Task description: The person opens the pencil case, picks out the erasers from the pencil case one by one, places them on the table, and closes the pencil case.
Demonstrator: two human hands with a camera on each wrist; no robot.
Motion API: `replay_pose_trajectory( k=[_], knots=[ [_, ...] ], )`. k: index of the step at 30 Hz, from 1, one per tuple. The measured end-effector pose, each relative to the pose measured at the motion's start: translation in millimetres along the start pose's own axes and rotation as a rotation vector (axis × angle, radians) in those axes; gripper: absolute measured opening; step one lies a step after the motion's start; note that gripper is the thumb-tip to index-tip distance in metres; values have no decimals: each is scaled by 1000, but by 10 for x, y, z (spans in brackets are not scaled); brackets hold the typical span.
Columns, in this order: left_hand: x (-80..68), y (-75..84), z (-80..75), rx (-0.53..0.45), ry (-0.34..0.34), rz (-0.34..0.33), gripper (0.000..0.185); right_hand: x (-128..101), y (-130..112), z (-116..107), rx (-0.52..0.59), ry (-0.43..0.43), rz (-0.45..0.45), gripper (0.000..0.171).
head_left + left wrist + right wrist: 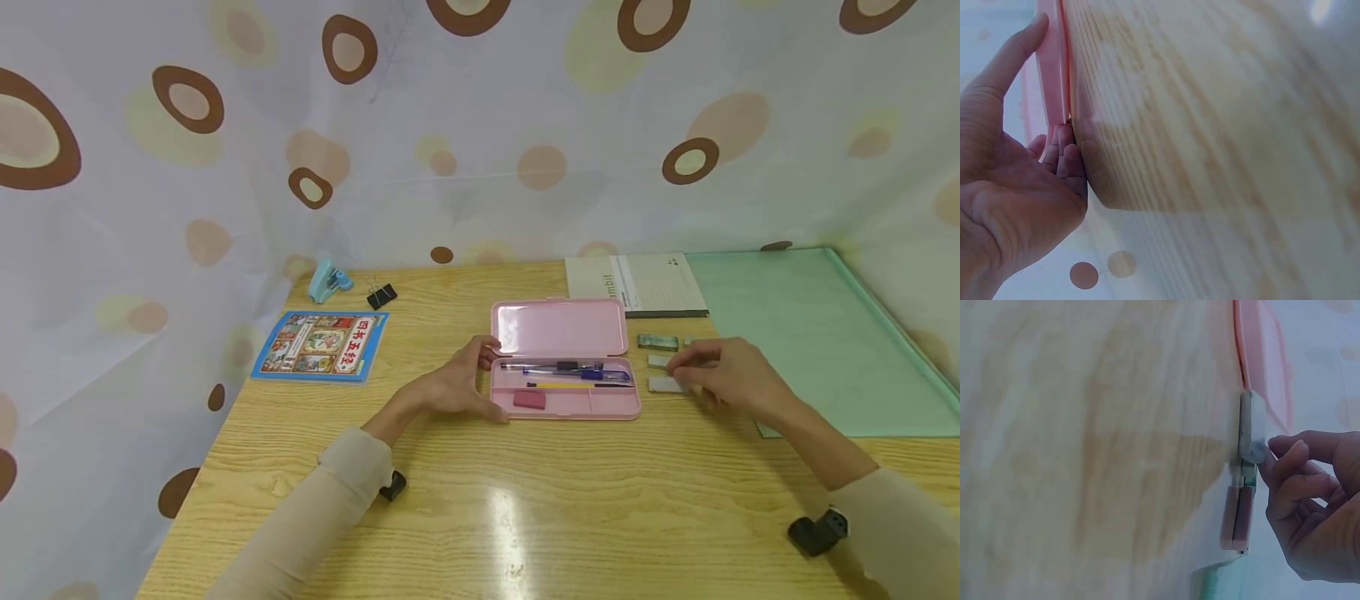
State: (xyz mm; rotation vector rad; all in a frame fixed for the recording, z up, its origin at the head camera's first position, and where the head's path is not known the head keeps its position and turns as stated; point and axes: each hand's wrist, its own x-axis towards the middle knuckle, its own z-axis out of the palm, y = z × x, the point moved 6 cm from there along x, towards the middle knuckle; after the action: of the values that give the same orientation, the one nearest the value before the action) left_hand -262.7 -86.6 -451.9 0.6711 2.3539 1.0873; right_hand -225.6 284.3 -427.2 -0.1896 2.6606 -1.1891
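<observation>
A pink pencil case (pixel 615 405) lies with its lid (pixel 562 325) folded back. Inside are a black pen (pixel 555 366), a blue pen (pixel 592 375), a yellow-and-black pencil (pixel 562 385) and a dark pink eraser (pixel 529 400). My left hand (pixel 457 385) holds the case's left end, thumb at its front corner, fingers bent at the back. Right of the case, my right hand (pixel 731 375) has loosely bent fingers at the end of a white block-shaped eraser (pixel 1252 428). Another whitish block (pixel 658 361) and a dark green block (pixel 657 342) lie just behind.
A pale notebook (pixel 660 283) lies behind the case, beside a translucent green mat (pixel 840 350) on the right. At the left are a blue-edged booklet (pixel 322 346), a black binder clip (pixel 382 296) and a light blue tape dispenser-like object (pixel 326 281). A patterned curtain (pixel 480 125) closes the back.
</observation>
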Motion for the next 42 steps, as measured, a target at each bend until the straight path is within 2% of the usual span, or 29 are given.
replay_pose_trajectory(
  k=[4,8,14,22,27,32,35,38,42],
  knots=[
    [-9,3,-4,3,-1,-4,107,31,-41,-41,14,11,2,27],
    [-22,7,-7,-5,2,-5,107,95,-124,25,70,-35,-9,30],
    [-30,20,-4,-12,4,2,107,173,-381,320,221,-171,-74,34],
    [-17,29,4,-7,6,6,105,218,-718,786,280,-319,-159,25],
    [-11,23,11,4,5,5,104,209,-868,989,231,-350,-221,24],
    [-21,29,2,1,5,10,105,209,-1016,1075,139,-318,-278,26],
    [-20,20,-4,9,6,11,105,206,-1094,1120,123,-332,-312,26],
    [-15,12,-6,11,5,12,104,207,-1131,1173,134,-374,-321,26],
    [-12,9,-2,2,2,9,103,228,-1118,1227,126,-384,-297,26]
  ],
)
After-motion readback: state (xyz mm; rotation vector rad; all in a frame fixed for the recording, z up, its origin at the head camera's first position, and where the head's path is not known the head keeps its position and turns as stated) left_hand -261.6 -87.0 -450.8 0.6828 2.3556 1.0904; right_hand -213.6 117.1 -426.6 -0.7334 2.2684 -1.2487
